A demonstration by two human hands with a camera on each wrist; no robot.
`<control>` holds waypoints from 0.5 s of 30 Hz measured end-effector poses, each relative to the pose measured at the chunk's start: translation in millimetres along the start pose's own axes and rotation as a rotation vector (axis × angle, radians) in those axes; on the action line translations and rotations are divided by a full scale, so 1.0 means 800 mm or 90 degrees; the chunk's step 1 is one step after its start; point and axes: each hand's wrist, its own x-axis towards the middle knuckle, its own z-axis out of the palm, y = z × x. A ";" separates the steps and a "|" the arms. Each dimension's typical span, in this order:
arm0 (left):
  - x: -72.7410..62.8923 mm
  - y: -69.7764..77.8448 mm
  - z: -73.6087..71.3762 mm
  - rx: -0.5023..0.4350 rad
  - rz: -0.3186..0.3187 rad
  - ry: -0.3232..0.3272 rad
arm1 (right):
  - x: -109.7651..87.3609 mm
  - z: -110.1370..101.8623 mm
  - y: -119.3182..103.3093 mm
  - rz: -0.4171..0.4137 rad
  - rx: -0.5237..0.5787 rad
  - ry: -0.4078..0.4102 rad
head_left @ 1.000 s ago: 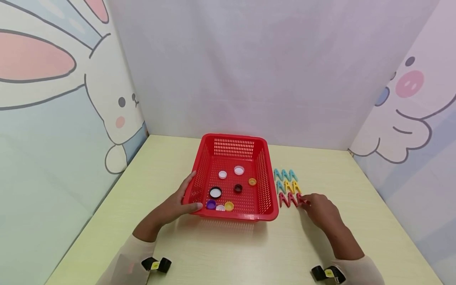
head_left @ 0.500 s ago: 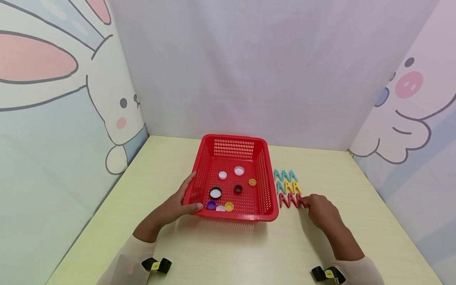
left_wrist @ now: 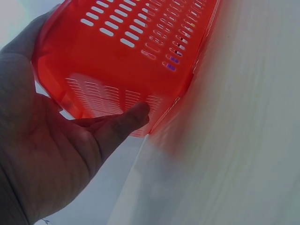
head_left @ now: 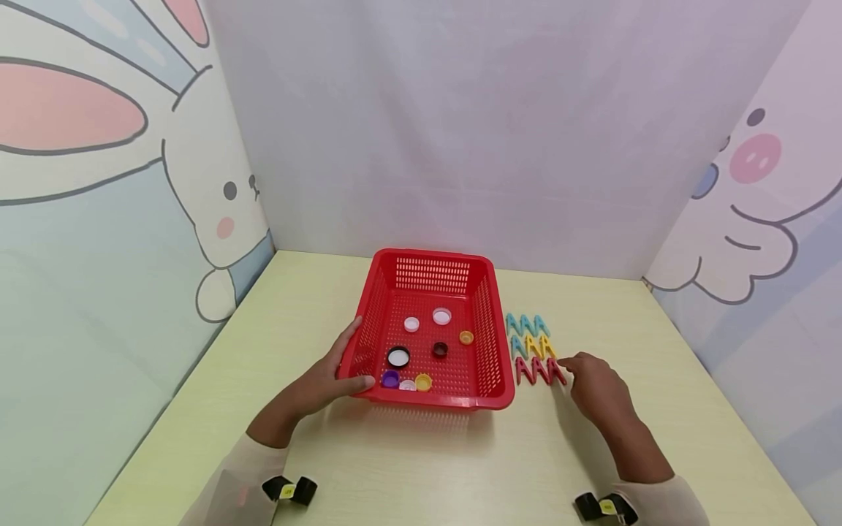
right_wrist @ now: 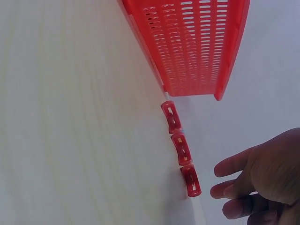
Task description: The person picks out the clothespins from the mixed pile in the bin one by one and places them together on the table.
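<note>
A red perforated plastic basket (head_left: 427, 400) stands on the table in the head view. My left hand (head_left: 317, 386) holds its near left corner, thumb along the front rim and fingers on the left side; the left wrist view shows the thumb (left_wrist: 123, 127) against the basket wall. Right of the basket lie clothespins in three rows. The nearest row is three red ones, and my right hand (head_left: 600, 391) is beside its rightmost red clothespin (head_left: 555, 371). In the right wrist view the right fingers (right_wrist: 233, 164) are loosely bent, apart from that clothespin, with nothing between them.
Inside the basket lie several bottle caps, including a black-rimmed one (head_left: 397, 356), a purple one (head_left: 391, 378) and a yellow one (head_left: 423, 382). Behind the red row are yellow clothespins (head_left: 547, 346) and light blue clothespins (head_left: 527, 324). Cartoon-printed walls (head_left: 224, 146) border the table.
My right hand has let go of the rightmost red clothespin and drawn slightly away from it. That clothespin now lies in line with the other two. My left hand has stayed on the basket.
</note>
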 end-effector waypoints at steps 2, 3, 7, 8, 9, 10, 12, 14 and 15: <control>0.000 0.001 0.001 0.001 0.004 0.001 | 0.000 -0.001 0.000 0.003 0.001 0.002; 0.001 0.001 0.001 0.002 0.009 0.001 | -0.001 -0.001 -0.001 0.003 0.002 0.004; 0.002 -0.001 0.000 0.009 0.031 0.002 | -0.002 -0.001 -0.001 0.000 0.007 0.017; 0.003 -0.001 0.000 0.012 0.040 0.001 | -0.002 -0.001 -0.001 -0.003 0.008 0.023; 0.003 -0.002 0.000 0.014 0.049 0.000 | -0.003 -0.001 -0.001 -0.006 0.010 0.031; 0.003 -0.002 -0.001 0.017 0.055 -0.001 | -0.004 0.000 -0.001 -0.009 0.013 0.038; 0.003 -0.003 -0.002 0.024 0.065 -0.006 | -0.005 0.000 -0.001 -0.014 0.015 0.052; 0.002 -0.003 -0.004 0.031 0.067 -0.006 | -0.005 0.000 -0.001 -0.018 0.019 0.062; 0.002 -0.003 -0.005 0.035 0.064 -0.002 | -0.005 0.000 -0.002 -0.018 0.021 0.067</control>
